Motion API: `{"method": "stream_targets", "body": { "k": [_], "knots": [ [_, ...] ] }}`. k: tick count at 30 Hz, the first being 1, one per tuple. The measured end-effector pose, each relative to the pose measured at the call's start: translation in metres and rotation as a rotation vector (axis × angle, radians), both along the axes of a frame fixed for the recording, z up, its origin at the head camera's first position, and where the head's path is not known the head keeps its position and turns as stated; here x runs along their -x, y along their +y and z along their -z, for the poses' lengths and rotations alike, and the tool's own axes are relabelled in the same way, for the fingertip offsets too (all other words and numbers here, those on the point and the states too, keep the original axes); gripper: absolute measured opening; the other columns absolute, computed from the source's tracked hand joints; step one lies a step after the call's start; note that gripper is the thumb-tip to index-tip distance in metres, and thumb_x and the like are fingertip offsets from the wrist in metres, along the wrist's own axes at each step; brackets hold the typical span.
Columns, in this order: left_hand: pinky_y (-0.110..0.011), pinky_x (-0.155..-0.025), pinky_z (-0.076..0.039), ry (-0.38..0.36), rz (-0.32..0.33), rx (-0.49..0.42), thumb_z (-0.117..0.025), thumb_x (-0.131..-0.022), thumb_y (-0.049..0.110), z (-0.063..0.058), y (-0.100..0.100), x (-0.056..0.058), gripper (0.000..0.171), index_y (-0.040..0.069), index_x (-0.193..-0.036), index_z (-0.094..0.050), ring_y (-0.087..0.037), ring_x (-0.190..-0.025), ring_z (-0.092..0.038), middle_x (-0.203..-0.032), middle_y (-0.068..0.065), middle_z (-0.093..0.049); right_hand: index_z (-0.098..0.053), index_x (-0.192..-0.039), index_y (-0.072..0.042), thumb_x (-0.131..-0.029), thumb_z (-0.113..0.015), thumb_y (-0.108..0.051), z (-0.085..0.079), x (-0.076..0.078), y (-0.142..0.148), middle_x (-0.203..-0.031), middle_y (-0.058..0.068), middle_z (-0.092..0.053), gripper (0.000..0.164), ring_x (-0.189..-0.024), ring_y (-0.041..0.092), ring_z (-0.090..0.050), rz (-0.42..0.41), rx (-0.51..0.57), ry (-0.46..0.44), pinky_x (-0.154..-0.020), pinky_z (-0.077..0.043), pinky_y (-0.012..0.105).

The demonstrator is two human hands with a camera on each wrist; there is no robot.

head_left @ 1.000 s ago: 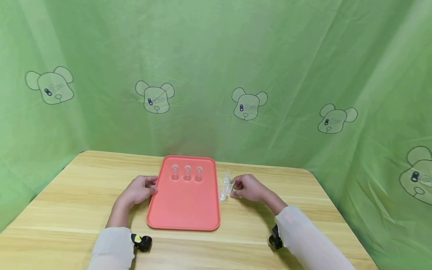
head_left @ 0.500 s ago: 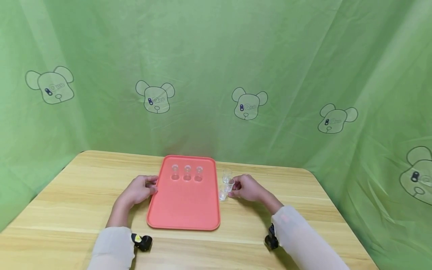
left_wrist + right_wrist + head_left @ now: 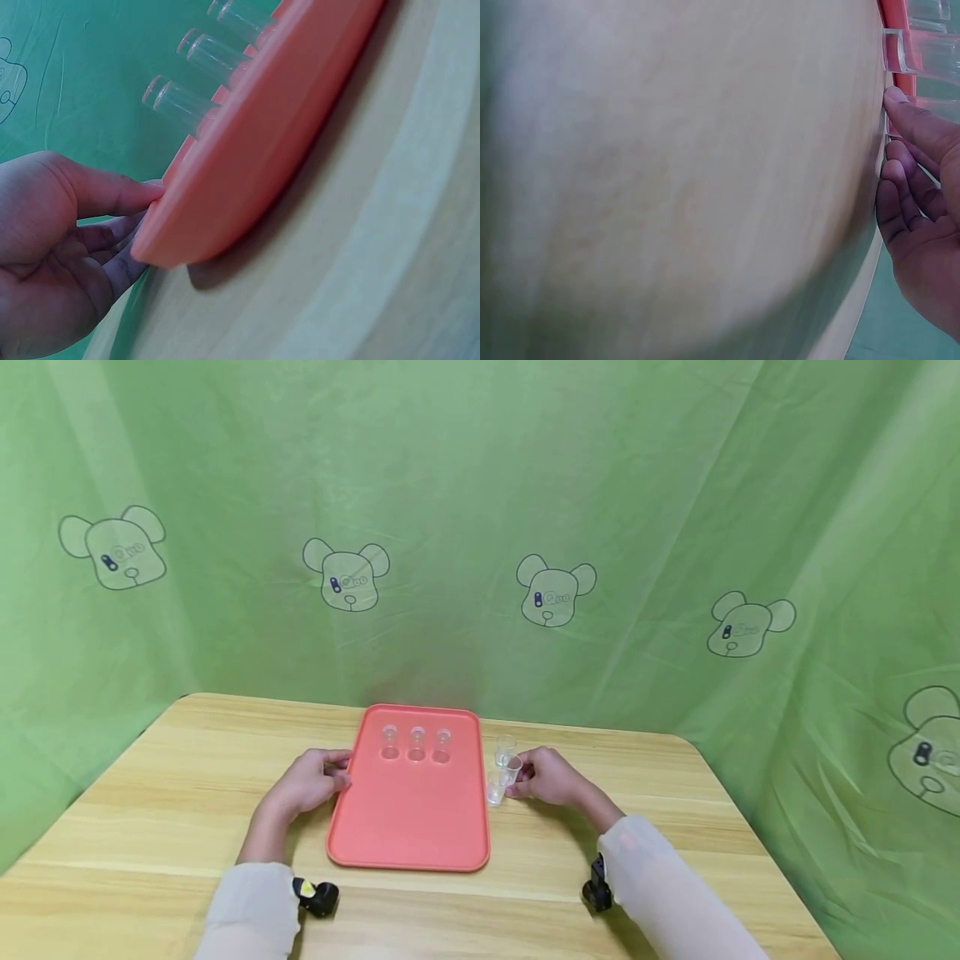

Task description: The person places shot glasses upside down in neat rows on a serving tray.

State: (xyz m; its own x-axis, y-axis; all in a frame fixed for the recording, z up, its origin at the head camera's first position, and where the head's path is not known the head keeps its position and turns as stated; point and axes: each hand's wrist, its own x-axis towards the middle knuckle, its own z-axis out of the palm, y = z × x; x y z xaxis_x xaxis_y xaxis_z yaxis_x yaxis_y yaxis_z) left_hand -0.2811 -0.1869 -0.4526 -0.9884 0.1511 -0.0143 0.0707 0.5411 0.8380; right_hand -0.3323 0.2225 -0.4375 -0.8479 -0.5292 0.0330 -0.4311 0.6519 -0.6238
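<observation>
My left hand (image 3: 309, 779) holds the left rim of a red tray (image 3: 408, 818); in the left wrist view, the thumb lies on the tray's edge with the fingers lower down. Three small clear cups (image 3: 416, 746) stand in a row toward the tray's far end. To the right of the tray, my right hand (image 3: 550, 777) pinches a clear plastic cup (image 3: 513, 767) between thumb and fingers. Close around it are a clear cup (image 3: 506, 747) behind and another clear cup (image 3: 495, 791) in front, both on the table. The right wrist view shows this hand low beside the table surface.
The wooden table (image 3: 645, 893) runs beneath everything. A green curtain (image 3: 450, 643) with bear-head drawings hangs behind and along the sides. Black wrist cameras (image 3: 321, 900) are strapped at both sleeves.
My right hand and forearm have shifted slightly left, the fingers coming closer onto the cup. The left hand, the tray and the cups on it look unchanged.
</observation>
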Motion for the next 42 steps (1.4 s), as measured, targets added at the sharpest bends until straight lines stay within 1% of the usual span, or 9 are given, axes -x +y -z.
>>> {"method": "stream_targets", "body": {
  "k": [10,17,22,26,29,32,34,38,42],
  "knots": [
    [-0.043,-0.095,-0.056,-0.005,-0.004,-0.001,-0.061,-0.093,-0.003,-0.001,0.000,0.000,0.048,-0.013,-0.139,-0.054,-0.029,-0.108,-0.066,-0.120,-0.022,-0.069,-0.073,-0.096,-0.002,-0.084,-0.083,-0.008,0.001,0.001,0.001,-0.068,-0.003,-0.056,0.016,-0.064,0.009,-0.048,-0.010,0.020,-0.004,-0.057,-0.042,0.020],
    [-0.043,-0.095,-0.056,-0.001,0.003,-0.001,-0.061,-0.093,-0.003,-0.001,0.001,0.000,0.048,-0.013,-0.139,-0.054,-0.030,-0.109,-0.066,-0.121,-0.023,-0.069,-0.075,-0.105,-0.001,-0.085,-0.082,-0.007,-0.003,-0.001,0.007,-0.073,0.001,-0.063,0.022,-0.066,0.010,-0.053,-0.011,0.036,-0.049,-0.059,-0.048,0.021],
    [-0.043,-0.095,-0.057,-0.002,0.003,0.003,-0.062,-0.093,-0.003,-0.001,0.001,0.000,0.048,-0.013,-0.139,-0.054,-0.030,-0.108,-0.067,-0.119,-0.022,-0.070,-0.075,-0.104,-0.002,-0.085,-0.080,-0.005,-0.008,-0.003,0.011,-0.078,0.003,-0.067,0.019,-0.068,0.012,-0.055,-0.030,0.044,-0.043,-0.061,-0.051,0.023],
    [-0.042,-0.094,-0.057,-0.001,0.008,0.000,-0.062,-0.094,-0.002,-0.002,0.000,-0.001,0.048,-0.013,-0.139,-0.054,-0.031,-0.108,-0.067,-0.119,-0.022,-0.069,-0.075,-0.101,-0.002,-0.087,-0.078,-0.002,-0.012,-0.005,0.013,-0.082,0.004,-0.069,0.015,-0.072,0.015,-0.059,-0.024,0.034,-0.023,-0.064,-0.053,0.025],
    [-0.043,-0.094,-0.057,-0.007,0.009,0.006,-0.062,-0.094,-0.001,-0.001,0.000,-0.001,0.048,-0.012,-0.140,-0.053,-0.032,-0.109,-0.066,-0.120,-0.023,-0.069,-0.074,-0.100,-0.001,-0.087,-0.075,0.000,-0.015,-0.006,0.014,-0.085,0.005,-0.071,0.013,-0.076,0.017,-0.063,-0.007,0.043,-0.021,-0.069,-0.057,0.027],
    [-0.044,-0.096,-0.056,-0.013,0.003,0.011,-0.062,-0.094,0.000,0.000,-0.001,-0.001,0.048,-0.012,-0.141,-0.053,-0.033,-0.111,-0.066,-0.122,-0.023,-0.068,-0.074,-0.099,-0.002,-0.087,-0.075,-0.001,-0.018,-0.005,0.014,-0.086,0.005,-0.071,0.012,-0.078,0.017,-0.065,0.006,0.048,-0.012,-0.072,-0.058,0.028],
    [-0.044,-0.096,-0.056,-0.012,-0.003,0.015,-0.063,-0.094,0.000,0.000,-0.002,-0.001,0.048,-0.011,-0.140,-0.054,-0.033,-0.111,-0.066,-0.123,-0.023,-0.068,-0.074,-0.099,-0.003,-0.088,-0.074,-0.002,-0.021,-0.003,0.013,-0.086,0.004,-0.071,0.011,-0.077,0.016,-0.065,-0.001,0.051,0.002,-0.072,-0.058,0.029],
    [-0.045,-0.095,-0.056,-0.002,0.012,0.022,-0.063,-0.094,0.000,-0.001,-0.002,0.000,0.049,-0.012,-0.140,-0.054,-0.034,-0.111,-0.066,-0.122,-0.024,-0.068,-0.075,-0.097,-0.004,-0.088,-0.074,-0.002,-0.029,-0.003,0.014,-0.085,0.002,-0.072,0.009,-0.076,0.014,-0.064,-0.005,0.042,0.030,-0.070,-0.057,0.028],
    [-0.045,-0.095,-0.056,-0.002,0.017,0.020,-0.064,-0.094,0.000,-0.002,-0.001,-0.001,0.048,-0.012,-0.139,-0.054,-0.033,-0.110,-0.066,-0.120,-0.023,-0.069,-0.074,-0.097,-0.002,-0.088,-0.073,0.000,-0.040,-0.004,0.011,-0.085,0.003,-0.071,0.010,-0.076,0.016,-0.063,-0.013,0.053,0.036,-0.068,-0.056,0.027]
  ]
}}
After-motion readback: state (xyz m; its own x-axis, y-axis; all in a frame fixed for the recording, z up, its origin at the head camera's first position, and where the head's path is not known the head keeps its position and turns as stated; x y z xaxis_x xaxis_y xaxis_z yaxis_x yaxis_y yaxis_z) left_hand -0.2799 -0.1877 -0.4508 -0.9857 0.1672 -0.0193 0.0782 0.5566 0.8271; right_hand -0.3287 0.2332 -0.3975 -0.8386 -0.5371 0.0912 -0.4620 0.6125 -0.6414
